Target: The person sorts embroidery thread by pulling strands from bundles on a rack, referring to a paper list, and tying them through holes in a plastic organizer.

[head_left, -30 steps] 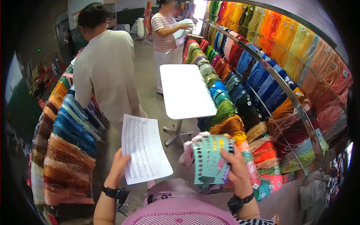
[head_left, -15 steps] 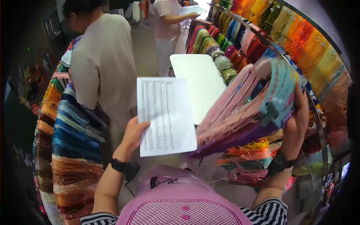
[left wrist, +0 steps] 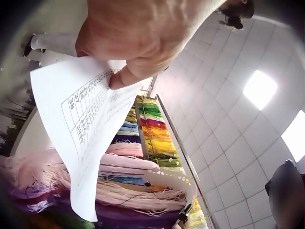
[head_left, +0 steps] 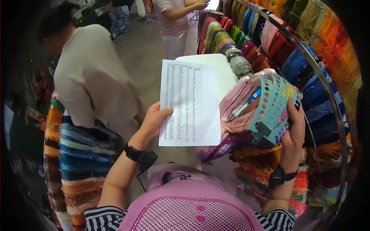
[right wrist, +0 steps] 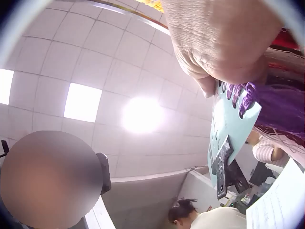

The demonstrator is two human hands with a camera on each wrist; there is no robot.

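My left hand (head_left: 153,120) grips the left edge of a white sheet (head_left: 189,104) printed with a numbered table, thumb on the front. The sheet stands nearly upright facing me, its right edge beside the threads in my right hand. My right hand (head_left: 295,129) holds a curved teal card (head_left: 266,119) punched with rows of holes. Pink thread skeins (head_left: 234,109) and purple thread (head_left: 217,153) hang from it to the left. A black clip (head_left: 261,133) is fixed at the card's lower end; the right wrist view shows purple threads (right wrist: 281,107) looped through its holes.
A white table (head_left: 225,69) stands behind the sheet. Racks of coloured thread (head_left: 308,77) with a metal rail line the right. More hanks (head_left: 84,154) hang at left, where a person in a light top (head_left: 92,73) leans. Another person in stripes (head_left: 171,19) stands further back.
The sheet has risen from lower left to the middle, facing me. The teal card swung up and right, fanning its threads leftward, then came back toward the sheet. The person at left has leaned further left.
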